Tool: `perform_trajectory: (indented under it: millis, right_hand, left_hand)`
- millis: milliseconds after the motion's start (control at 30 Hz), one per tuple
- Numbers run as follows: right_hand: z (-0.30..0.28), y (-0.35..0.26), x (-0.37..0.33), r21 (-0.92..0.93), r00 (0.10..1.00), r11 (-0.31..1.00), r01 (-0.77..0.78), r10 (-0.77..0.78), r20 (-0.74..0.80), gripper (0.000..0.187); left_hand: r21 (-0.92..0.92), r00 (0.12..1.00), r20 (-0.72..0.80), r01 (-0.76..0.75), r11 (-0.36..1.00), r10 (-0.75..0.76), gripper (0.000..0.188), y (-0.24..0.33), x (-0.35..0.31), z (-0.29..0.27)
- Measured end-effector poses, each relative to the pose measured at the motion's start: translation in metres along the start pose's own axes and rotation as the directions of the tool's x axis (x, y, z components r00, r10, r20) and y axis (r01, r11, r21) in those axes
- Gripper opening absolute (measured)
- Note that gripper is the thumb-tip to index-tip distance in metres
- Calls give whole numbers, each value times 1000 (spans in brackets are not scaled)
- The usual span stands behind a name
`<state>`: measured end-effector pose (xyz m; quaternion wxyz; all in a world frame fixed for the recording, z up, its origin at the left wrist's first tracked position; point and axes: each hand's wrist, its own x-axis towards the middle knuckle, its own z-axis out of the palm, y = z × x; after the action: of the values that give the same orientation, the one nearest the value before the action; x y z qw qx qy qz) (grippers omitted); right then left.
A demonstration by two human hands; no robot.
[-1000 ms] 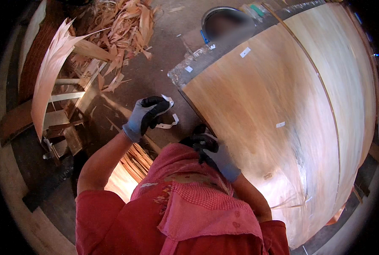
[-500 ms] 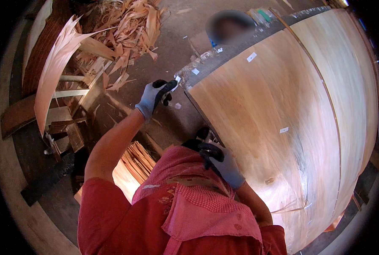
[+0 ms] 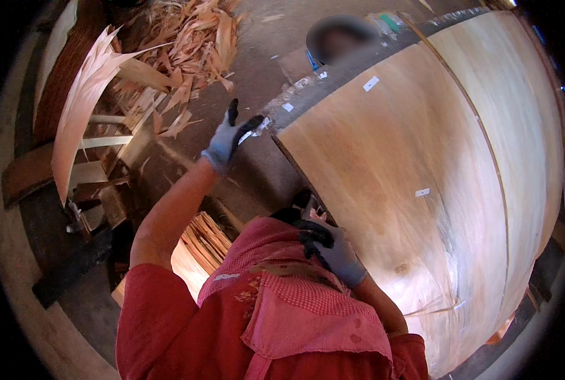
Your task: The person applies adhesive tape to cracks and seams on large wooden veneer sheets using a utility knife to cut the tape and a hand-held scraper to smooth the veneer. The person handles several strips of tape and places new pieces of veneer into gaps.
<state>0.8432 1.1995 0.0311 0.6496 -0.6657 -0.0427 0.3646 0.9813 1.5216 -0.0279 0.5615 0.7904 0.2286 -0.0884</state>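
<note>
Head view, and nearest comes the pink cloth (image 3: 314,326), the right hand (image 3: 334,246) just past it, fingers curled; whether they grip anything, can't tell! Further out, the left hand (image 3: 226,138), fingers splayed wide, a white strip (image 3: 245,137) against one of them by the counter (image 3: 314,92) corner. Stuck or loose? Unclear. Alongside, the wood sheet (image 3: 371,158) lies on the counter, two tags (image 3: 370,83) down on it, the strip off it: partway, I'd judge, remainder unshown. Beyond, shavings (image 3: 197,38) heap up on the floor (image 3: 266,47).
</note>
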Motion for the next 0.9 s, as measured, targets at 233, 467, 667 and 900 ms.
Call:
perform_trajectory:
  millis: [233,467,667,900]
  right_hand:
    - [-60,-22,-74,81,926,996,-32,60,-374,30]
    - [-143,11,-209,-185,399,971,-152,-111,-910,32]
    - [-208,107,-394,-41,-245,982,-186,-86,-966,32]
    - [-262,160,-440,-213,-72,722,-658,-342,-937,27]
  left_hand:
    - [26,876,-328,-365,931,353,40,3,-22,-22]
    - [-111,781,491,-383,917,386,35,93,-139,170]
    - [-224,95,906,-721,656,413,54,141,-263,339]
    - [-215,-20,890,-899,383,455,77,132,-378,498]
